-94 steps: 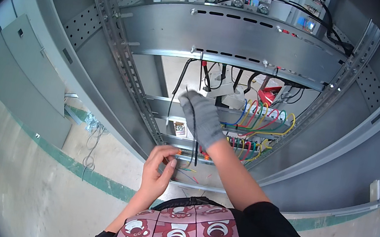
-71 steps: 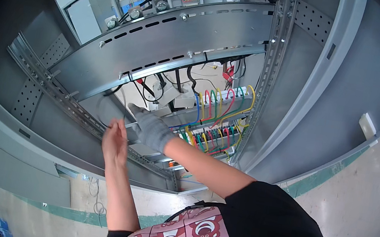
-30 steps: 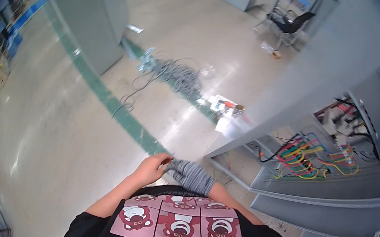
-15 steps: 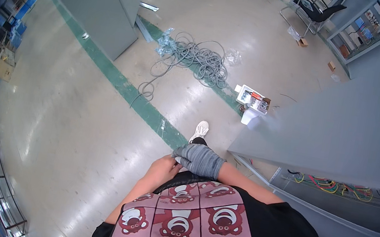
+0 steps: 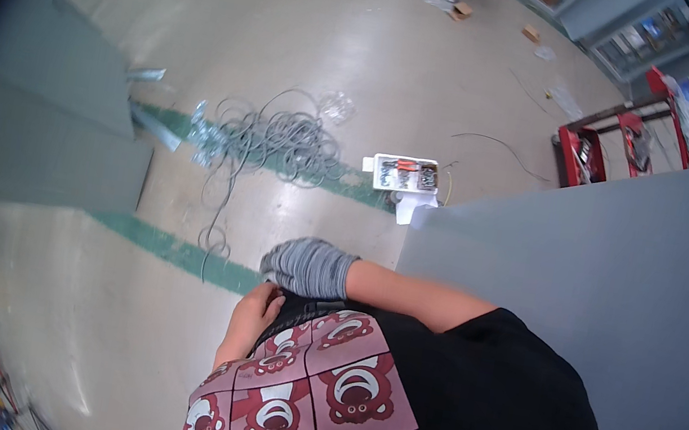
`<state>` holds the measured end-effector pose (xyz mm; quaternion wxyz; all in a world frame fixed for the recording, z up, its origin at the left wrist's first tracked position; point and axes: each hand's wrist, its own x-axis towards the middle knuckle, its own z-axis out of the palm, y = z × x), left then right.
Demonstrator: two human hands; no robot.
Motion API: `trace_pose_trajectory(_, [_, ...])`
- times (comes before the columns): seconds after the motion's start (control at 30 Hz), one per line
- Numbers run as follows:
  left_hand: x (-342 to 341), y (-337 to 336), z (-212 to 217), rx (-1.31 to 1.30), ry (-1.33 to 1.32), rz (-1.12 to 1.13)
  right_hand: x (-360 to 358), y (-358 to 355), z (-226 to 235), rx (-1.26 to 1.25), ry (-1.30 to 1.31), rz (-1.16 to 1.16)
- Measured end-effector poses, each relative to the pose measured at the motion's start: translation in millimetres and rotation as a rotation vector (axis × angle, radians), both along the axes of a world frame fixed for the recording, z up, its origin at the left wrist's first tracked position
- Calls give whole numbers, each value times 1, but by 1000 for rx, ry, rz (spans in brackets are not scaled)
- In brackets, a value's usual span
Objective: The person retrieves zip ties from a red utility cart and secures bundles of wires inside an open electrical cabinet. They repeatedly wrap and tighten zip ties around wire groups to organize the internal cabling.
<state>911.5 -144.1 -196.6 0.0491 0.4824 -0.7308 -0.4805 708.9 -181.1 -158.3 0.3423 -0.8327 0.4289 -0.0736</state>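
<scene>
floor: tangled grey cable pile (image 5: 270,141) across green floor stripe (image 5: 175,246) | white tray of small tools (image 5: 406,173) just right of pile | red cart (image 5: 611,146) far right | grey cabinet panel (image 5: 588,283) right | cardboard scraps (image 5: 463,10) top

Person seen from above | black short-sleeved T-shirt (image 5: 477,401); front print of pink square panels, each with a dark red cartoon bear face (image 5: 306,391) | right hand (image 5: 307,266) in a grey knitted glove with darker stripes; forearm bare | left hand (image 5: 255,314) ungloved; arm bare
</scene>
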Motion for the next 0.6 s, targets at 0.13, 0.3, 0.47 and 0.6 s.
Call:
trace_pose_trajectory(0.13, [-31,-103,-14,-66,4,-220,-40,-51,-13,81,-50,-184])
trace_pose_trajectory(0.3, [-83,-249,-15,-234,7,-476,-98,-136,-7,-25,-5,-504])
trace_pose_trajectory(0.47, [-170,-362,12,-136,-20,-720,-150,-202,10,-38,76,-683])
trace_pose_trajectory(0.6, [-244,-423,6,-199,36,-926,-191,-213,2,-86,-128,-1000])
